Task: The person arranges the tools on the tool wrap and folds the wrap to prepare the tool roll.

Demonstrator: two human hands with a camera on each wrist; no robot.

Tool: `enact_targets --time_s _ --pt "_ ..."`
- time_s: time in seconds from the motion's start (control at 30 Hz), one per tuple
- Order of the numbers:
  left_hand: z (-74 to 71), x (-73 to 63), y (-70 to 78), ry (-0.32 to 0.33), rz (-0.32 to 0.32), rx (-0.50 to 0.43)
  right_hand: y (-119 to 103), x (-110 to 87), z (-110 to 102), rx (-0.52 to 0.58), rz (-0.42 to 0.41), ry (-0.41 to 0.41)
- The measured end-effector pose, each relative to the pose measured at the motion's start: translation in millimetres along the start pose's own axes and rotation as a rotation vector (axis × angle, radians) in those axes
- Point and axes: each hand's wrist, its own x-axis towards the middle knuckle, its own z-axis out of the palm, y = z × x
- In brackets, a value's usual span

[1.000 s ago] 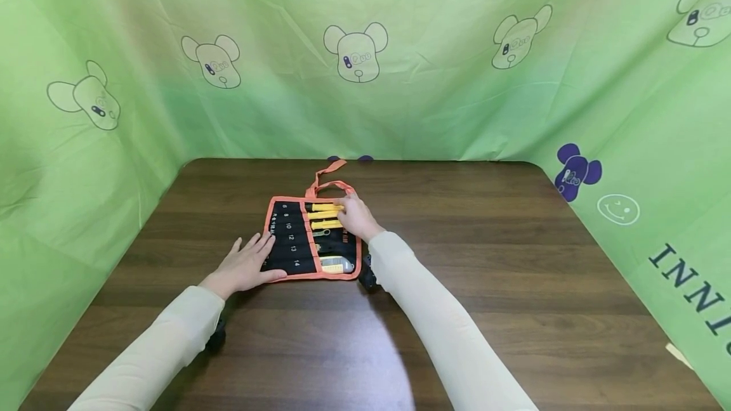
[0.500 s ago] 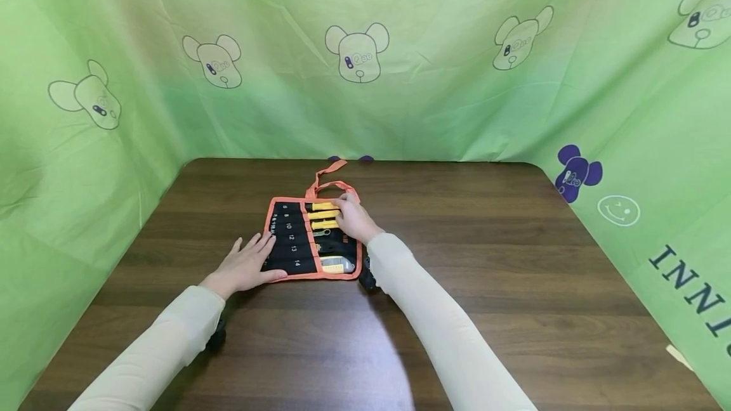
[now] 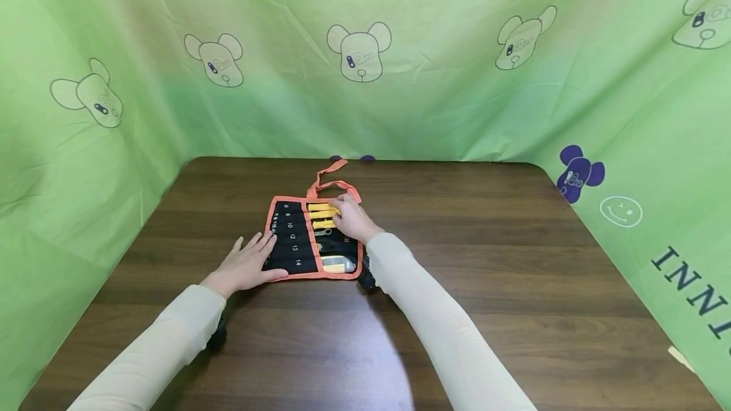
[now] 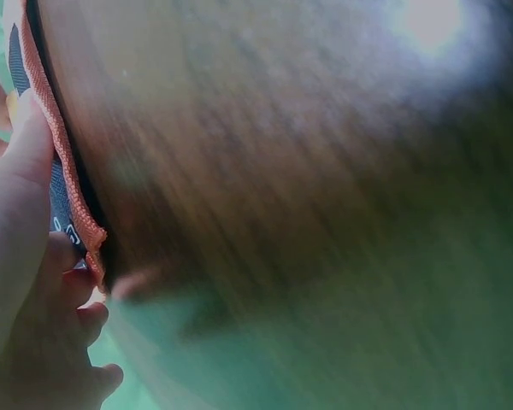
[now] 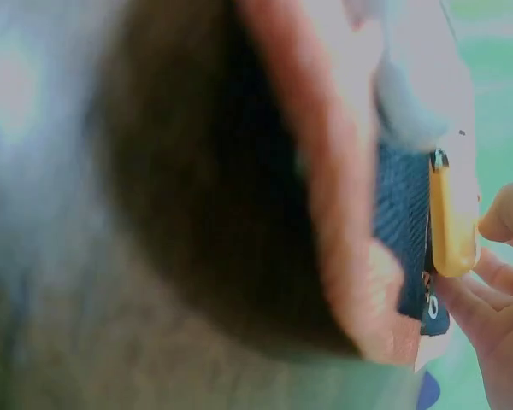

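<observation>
A black tool roll (image 3: pixel 291 243) with orange edging lies spread on the table, its left half printed with numbers. My left hand (image 3: pixel 245 265) rests flat on its lower left corner, fingers spread; in the left wrist view the thumb lies on the orange edge. Several yellow-handled tools (image 3: pixel 324 224) sit in the pockets at the upper right. With thumb and fingers my right hand (image 3: pixel 355 219) pinches the end of the uppermost yellow-handled tool (image 3: pixel 320 207), whose front part is hidden in its pocket. A grey and yellow utility knife (image 3: pixel 338 264) lies in the lowest pocket.
Orange tie straps (image 3: pixel 330 170) trail from the roll's far edge toward the back of the wooden table (image 3: pixel 514 284). A green printed curtain (image 3: pixel 428 100) hangs around its back and sides. A small pale object (image 3: pixel 679 357) lies at the right edge.
My right hand has shifted slightly left, and the uppermost yellow-handled tool has slid further into its pocket. My left hand and the roll have stayed put.
</observation>
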Motion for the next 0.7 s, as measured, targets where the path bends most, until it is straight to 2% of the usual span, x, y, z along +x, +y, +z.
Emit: enact_targets --time_s 0.13,0.37,0.57,0.7 --pt "-0.1 0.0 0.0 0.000 0.001 -0.006 -1 -0.2 0 -0.012 -0.026 -0.002" --pt "0.3 1.5 -1.8 0.003 -0.001 0.002 1 -0.4 -6 0.035 -0.052 -0.038" --pt "2.3 3.6 -3.1 -0.006 -0.001 -0.018 0 -9.2 -17 0.036 -0.082 0.037" --pt "2.3 1.0 -5.2 -0.016 -0.002 -0.062 -5 -22.5 -24 0.078 -0.158 0.066"
